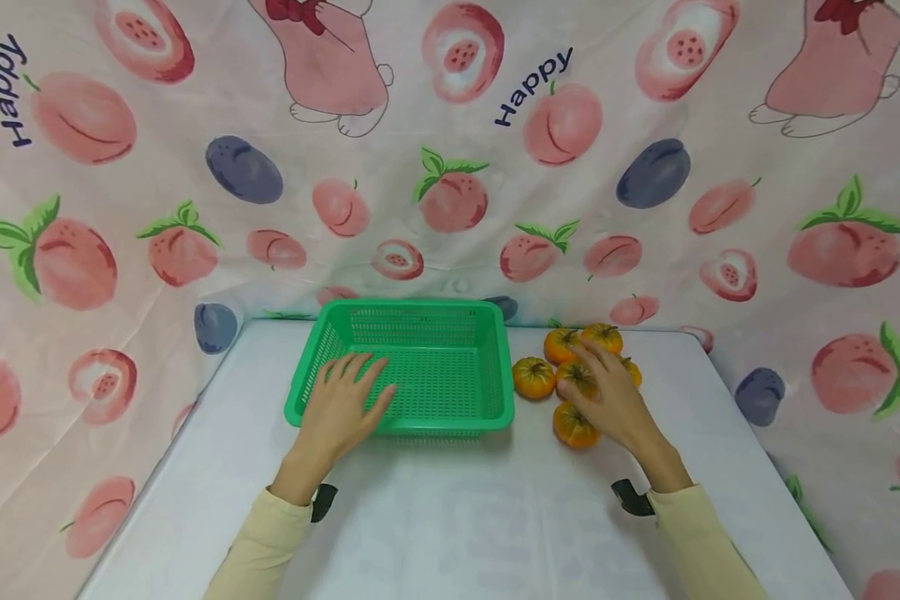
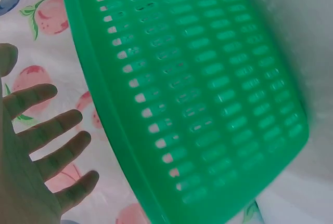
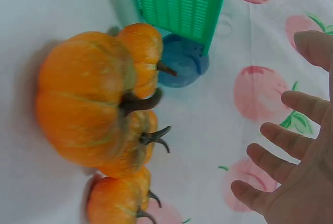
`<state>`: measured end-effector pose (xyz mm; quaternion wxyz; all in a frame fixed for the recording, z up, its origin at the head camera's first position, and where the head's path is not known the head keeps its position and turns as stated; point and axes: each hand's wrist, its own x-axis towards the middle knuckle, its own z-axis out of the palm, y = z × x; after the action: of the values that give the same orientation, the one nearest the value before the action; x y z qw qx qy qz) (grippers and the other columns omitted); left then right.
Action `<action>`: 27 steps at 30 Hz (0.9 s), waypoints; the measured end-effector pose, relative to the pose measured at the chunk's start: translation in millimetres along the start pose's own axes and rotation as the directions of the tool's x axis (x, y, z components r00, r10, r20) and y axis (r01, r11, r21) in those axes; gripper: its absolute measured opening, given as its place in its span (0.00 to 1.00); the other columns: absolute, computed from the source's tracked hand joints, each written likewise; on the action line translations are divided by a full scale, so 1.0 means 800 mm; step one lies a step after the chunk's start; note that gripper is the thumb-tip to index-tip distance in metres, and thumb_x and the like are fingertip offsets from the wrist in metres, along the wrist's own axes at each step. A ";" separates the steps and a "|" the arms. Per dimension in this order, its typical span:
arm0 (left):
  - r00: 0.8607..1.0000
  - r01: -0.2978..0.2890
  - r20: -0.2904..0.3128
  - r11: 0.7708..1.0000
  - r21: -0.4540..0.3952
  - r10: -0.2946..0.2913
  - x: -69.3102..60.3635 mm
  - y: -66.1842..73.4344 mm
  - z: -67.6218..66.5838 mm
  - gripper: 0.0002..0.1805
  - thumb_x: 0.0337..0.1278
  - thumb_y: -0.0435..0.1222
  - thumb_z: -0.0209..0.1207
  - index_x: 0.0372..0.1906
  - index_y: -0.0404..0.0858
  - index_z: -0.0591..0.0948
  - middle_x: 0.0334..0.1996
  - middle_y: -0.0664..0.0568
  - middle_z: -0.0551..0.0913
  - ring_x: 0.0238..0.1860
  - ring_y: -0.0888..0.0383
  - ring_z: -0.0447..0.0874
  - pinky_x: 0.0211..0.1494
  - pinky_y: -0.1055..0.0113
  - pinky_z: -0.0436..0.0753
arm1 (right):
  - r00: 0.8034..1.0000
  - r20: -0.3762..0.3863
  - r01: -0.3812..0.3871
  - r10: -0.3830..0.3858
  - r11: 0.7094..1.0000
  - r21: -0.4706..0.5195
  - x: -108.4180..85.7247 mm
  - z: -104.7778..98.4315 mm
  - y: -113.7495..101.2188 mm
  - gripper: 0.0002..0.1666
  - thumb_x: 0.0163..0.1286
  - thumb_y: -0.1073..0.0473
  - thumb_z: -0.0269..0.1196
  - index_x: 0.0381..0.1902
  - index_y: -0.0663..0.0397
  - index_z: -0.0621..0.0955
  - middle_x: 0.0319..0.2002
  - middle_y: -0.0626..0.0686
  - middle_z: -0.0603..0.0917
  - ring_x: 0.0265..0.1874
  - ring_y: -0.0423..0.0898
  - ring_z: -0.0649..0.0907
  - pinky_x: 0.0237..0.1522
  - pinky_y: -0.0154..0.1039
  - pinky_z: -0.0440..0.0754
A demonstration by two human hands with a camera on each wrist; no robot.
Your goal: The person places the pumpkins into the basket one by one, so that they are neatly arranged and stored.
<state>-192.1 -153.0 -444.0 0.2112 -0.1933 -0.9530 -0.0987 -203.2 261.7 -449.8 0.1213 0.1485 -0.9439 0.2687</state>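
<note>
1 green basket (image 1: 427, 423), slotted floor (image 1: 438, 383) visible, 6 pumpkins (image 1: 534, 379) beside it, left hand (image 1: 341, 407), right hand (image 1: 617, 402) released

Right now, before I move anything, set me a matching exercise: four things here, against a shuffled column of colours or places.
1. Basket
2. Pumpkins
3. Left hand
4. Right hand

A. Nearest the pumpkins
B. Orange, dark stems
C. Nearest the basket
D. Green, slotted walls

Pairs: 1-D, 2-B, 3-C, 4-A
</note>
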 end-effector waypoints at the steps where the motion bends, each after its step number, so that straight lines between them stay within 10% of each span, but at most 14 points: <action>1: 1.000 0.000 -0.001 1.000 0.000 0.000 -0.002 -0.001 0.000 0.26 0.70 0.54 0.51 0.65 0.46 0.75 0.62 0.44 0.77 0.64 0.42 0.73 0.67 0.44 0.68 | 1.000 -0.006 -0.001 0.001 1.000 0.007 -0.003 0.000 0.002 0.39 0.69 0.43 0.61 0.71 0.54 0.67 0.73 0.64 0.62 0.70 0.68 0.64 0.63 0.72 0.64; 27: 0.995 -0.026 -0.097 1.000 0.003 0.026 -0.053 -0.030 0.013 0.20 0.65 0.49 0.58 0.53 0.41 0.83 0.47 0.45 0.84 0.53 0.43 0.79 0.54 0.46 0.75 | 0.995 0.009 -0.105 0.104 0.993 0.052 -0.044 0.019 0.029 0.36 0.69 0.46 0.63 0.69 0.54 0.69 0.70 0.64 0.65 0.67 0.68 0.67 0.60 0.73 0.65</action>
<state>-170.1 -185.9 -474.8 0.2586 -0.2004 -0.9392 -0.1043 -180.6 280.0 -484.1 0.1003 0.1029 -0.9434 0.2988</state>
